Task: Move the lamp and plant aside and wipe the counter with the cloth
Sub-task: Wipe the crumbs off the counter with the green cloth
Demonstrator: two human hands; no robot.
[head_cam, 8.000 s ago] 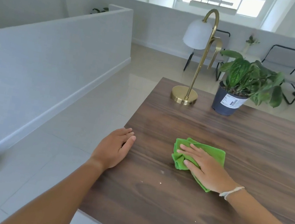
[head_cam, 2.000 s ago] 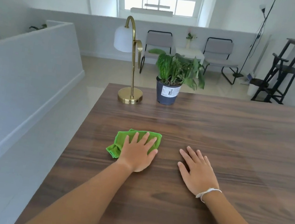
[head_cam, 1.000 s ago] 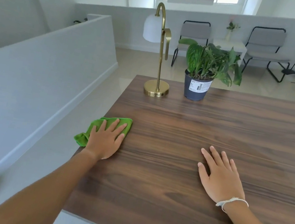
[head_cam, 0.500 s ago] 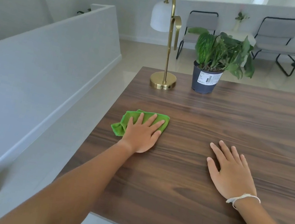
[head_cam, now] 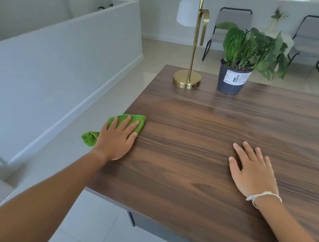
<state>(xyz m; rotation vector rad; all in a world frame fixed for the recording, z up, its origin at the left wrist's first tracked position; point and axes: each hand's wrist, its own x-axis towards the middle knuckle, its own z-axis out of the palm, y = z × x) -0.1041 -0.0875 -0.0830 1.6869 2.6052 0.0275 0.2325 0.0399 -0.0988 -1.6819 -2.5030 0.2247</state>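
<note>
My left hand [head_cam: 118, 140] presses flat on the green cloth [head_cam: 139, 120] at the left edge of the dark wooden counter [head_cam: 203, 145]; part of the cloth hangs past the edge. My right hand [head_cam: 252, 171] lies flat and spread on the counter to the right, holding nothing. The brass lamp [head_cam: 187, 78] with a white shade stands at the counter's far left corner. A potted plant [head_cam: 234, 80] in a dark pot stands just right of the lamp.
A white half wall [head_cam: 59, 56] runs along the left, across a strip of tiled floor. Two chairs [head_cam: 318, 36] and a small table stand beyond the counter's far edge. The counter's near edge is below my arms.
My left hand slid the cloth leftward to the counter's edge, after a stroke to the right. Eight seconds ago my right hand held the cloth. My right hand stays flat.
</note>
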